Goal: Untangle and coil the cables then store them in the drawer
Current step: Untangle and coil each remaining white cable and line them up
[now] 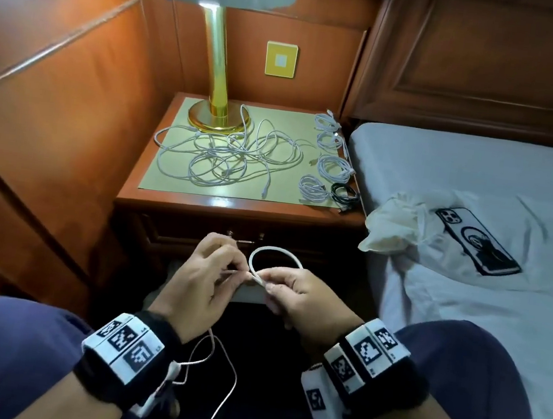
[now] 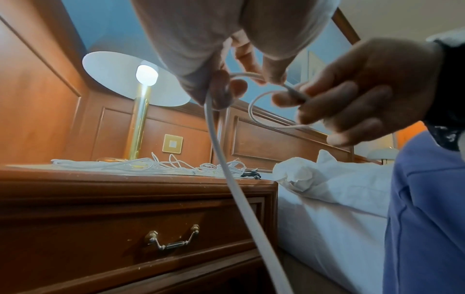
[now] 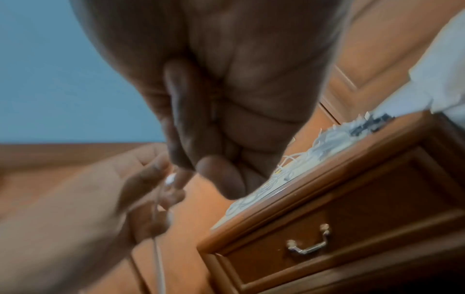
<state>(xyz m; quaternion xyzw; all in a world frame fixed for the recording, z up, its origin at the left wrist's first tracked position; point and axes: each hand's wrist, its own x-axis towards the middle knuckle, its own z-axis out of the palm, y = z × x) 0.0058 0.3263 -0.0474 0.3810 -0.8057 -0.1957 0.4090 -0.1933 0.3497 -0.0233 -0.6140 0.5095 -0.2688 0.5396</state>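
A white cable [image 1: 275,255] is held in front of the closed drawer [image 2: 161,224], its first loop formed between the two hands — the rest trails down between the knees. The right hand [image 1: 306,302] is closed round the connector end where the loop crosses itself, thumb and fingers curled on it; the left hand [image 1: 201,283] pinches the running length just beside that crossing, and the strand is seen passing out under its fingers [image 2: 221,87] in the left wrist view. The right wrist view is blurred and adds little. The cable is judged light, limp and smooth-jacketed: it will hold a bend only while pinched and is likely to spring open or slip if the crossing is released. Hold is best kept at the crossing, with the slack fed in by the other hand; the connector is better not bent sharply at its collar. On the worktop [image 1: 234,203] a tangled heap of white cables [image 1: 219,154] lies beside the lamp base [image 1: 215,118], still to be sorted. Along the right edge several coiled white bundles [image 1: 333,167] are set out, with a dark coil [image 1: 344,194] nearest the front corner. None is yet in the drawer. On the bed [image 1: 480,163] a phone [image 1: 475,240] and a crumpled bag [image 1: 394,222] lie apart from the work.
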